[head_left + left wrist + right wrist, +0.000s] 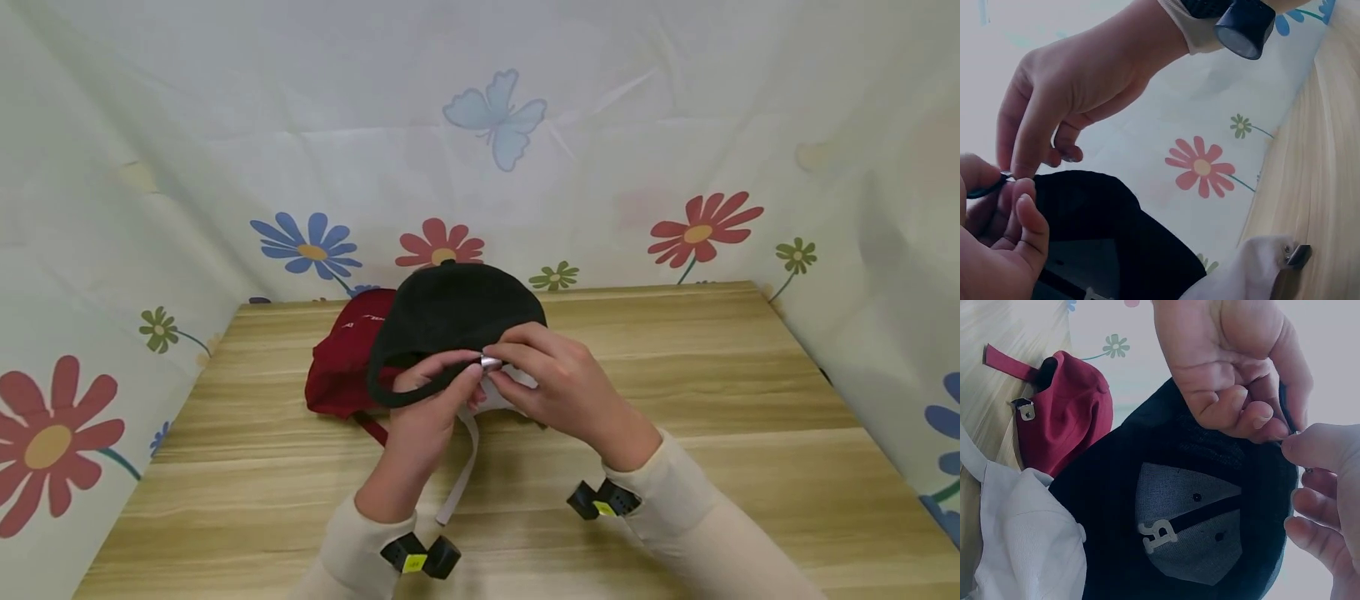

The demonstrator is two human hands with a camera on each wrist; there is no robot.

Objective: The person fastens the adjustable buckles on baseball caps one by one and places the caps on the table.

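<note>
A black cap (461, 304) hangs between both hands above the table, its back strap forming a loop. My left hand (422, 421) grips the strap, thumb on top and fingers beneath. With thumb and fingertips, my right hand (562, 383) pinches the silver metal buckle (491, 363) at the strap's end. In the left wrist view, the fingertips of the left hand (1004, 244) and right hand (1079, 87) meet at the strap. The right wrist view shows the inside of the black cap (1260, 531), with a pale letter patch; fingers mostly hide the buckle there.
A red cap (341, 362) lies at the left on the wooden table (675, 500), its strap loose. Beneath the hands sits a white cap (1035, 544), its strap (461, 475) trailing toward the front. A flower-printed curtain (600, 167) encloses the table's back and sides.
</note>
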